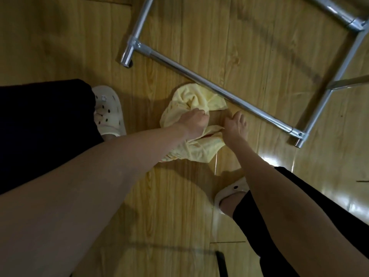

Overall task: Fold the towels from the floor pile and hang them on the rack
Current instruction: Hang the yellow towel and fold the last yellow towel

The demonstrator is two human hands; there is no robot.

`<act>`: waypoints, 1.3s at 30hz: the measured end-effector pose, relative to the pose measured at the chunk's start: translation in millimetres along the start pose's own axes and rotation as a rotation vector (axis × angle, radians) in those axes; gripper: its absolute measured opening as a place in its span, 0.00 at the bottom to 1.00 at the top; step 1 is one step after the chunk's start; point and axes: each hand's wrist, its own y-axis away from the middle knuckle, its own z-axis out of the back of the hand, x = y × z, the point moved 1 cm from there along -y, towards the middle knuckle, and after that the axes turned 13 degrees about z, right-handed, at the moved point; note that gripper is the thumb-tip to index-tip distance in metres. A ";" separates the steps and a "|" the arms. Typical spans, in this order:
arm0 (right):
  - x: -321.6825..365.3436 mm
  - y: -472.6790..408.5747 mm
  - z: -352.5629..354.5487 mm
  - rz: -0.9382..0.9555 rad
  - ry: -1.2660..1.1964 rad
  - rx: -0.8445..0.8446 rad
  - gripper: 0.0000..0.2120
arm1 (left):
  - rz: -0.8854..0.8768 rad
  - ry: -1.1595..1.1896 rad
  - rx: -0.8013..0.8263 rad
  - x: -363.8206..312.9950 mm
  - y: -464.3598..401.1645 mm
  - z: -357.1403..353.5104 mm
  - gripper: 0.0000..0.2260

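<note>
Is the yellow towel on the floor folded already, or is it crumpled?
Crumpled: the yellow towel lies bunched in irregular wrinkles, and the left hand grips it.

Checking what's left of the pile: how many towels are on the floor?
1. A crumpled pale yellow towel lies on the wooden floor beside the metal rack's base bar, gripped by the left hand. Its folds could hide another.

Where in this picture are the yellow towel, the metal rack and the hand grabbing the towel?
yellow towel (191, 150): head view, on the lower crumpled part on the floor.
metal rack (199, 76): head view, on its long bottom bar.
left hand (194, 121): head view, on the back of the hand gripping the towel.
</note>
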 end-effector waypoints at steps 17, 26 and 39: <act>35.5 161.2 102.0 0.433 -0.126 -0.436 0.02 | -0.034 0.045 0.072 -20.6 123.1 80.7 0.07; 44.1 297.4 180.5 0.327 -0.397 -0.861 0.04 | -0.256 0.117 -0.199 -57.6 241.6 138.8 0.06; 89.0 423.9 276.3 0.339 -0.555 -1.379 0.04 | -0.268 0.600 -0.496 -96.4 381.6 212.4 0.07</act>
